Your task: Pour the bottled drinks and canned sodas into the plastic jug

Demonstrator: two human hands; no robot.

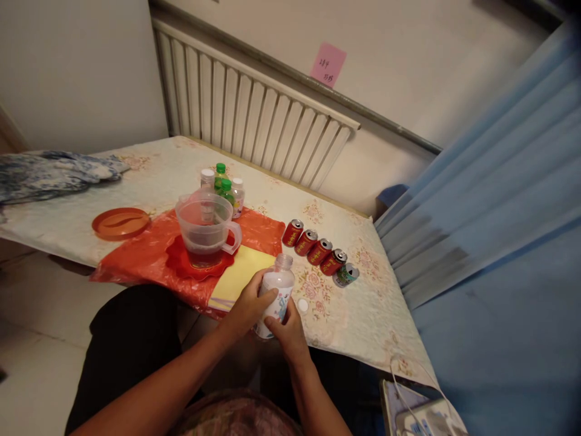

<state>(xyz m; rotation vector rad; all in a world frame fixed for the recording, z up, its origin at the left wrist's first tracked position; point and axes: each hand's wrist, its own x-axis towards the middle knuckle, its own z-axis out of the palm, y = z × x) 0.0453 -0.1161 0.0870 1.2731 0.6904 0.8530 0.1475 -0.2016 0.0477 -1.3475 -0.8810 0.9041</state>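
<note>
A clear plastic bottle (282,280) with a printed white label stands uncapped and slightly tilted between my hands, near the table's front edge. My left hand (249,306) wraps its left side, thumb across the label. Lower down on the right, my right hand (289,330) grips the same bottle. A white cap (302,305) lies on the tablecloth just beyond my right hand. To the left, a clear measuring jug (200,227) with liquid in it stands in a red scalloped dish (175,261). Yellow paper (247,266) lies between the dish and the bottle.
Several red cans (313,245) and one green can (346,275) stand in a row to the right. Behind the jug are bottles with green caps (220,168) and white caps. An orange lid (121,223), red plastic sheet (131,257) and bunched cloth (59,172) lie left.
</note>
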